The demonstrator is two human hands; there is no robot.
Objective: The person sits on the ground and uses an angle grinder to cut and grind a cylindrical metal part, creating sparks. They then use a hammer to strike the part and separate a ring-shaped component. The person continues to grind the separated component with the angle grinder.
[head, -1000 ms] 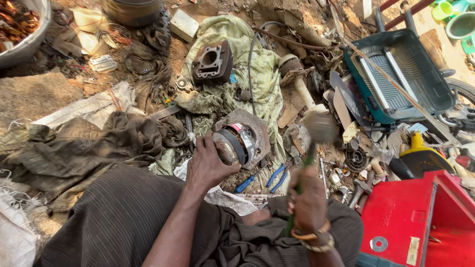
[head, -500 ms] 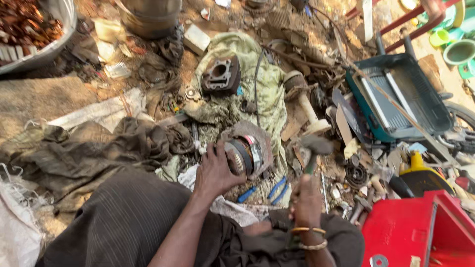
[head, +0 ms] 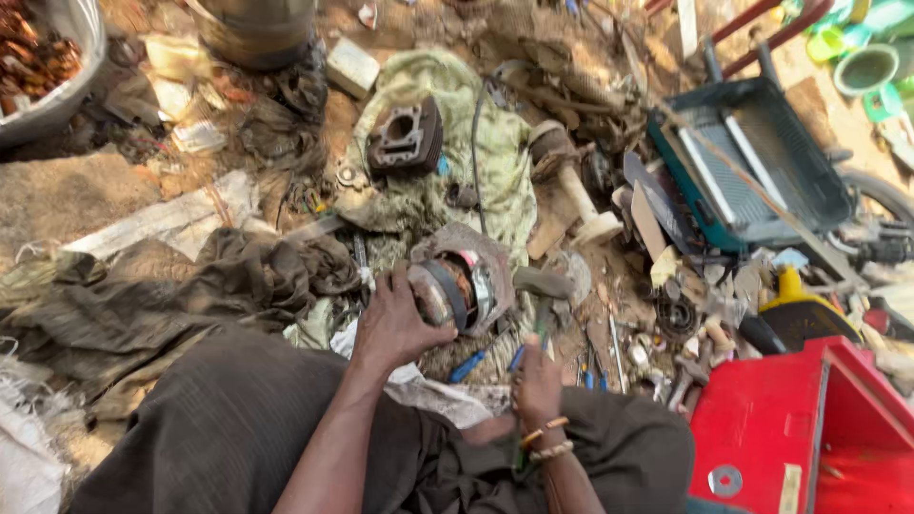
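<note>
Open-air repair workshop — dirt ground [head: 76, 205] strewn with engine cylinder [head: 405, 136], oily rags [head: 181, 295], red toolbox [head: 809, 428].

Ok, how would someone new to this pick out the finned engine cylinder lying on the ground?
Start at the pale green cloth spread on the dirt, up from the left hand that grips a round metal part. The engine cylinder lies on the cloth's upper left. It is the only dark block with cooling fins and a round bore in its face.

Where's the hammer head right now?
Head view, centre: the hammer head sits just right of the round engine part gripped by the left hand, above the right hand.
</note>
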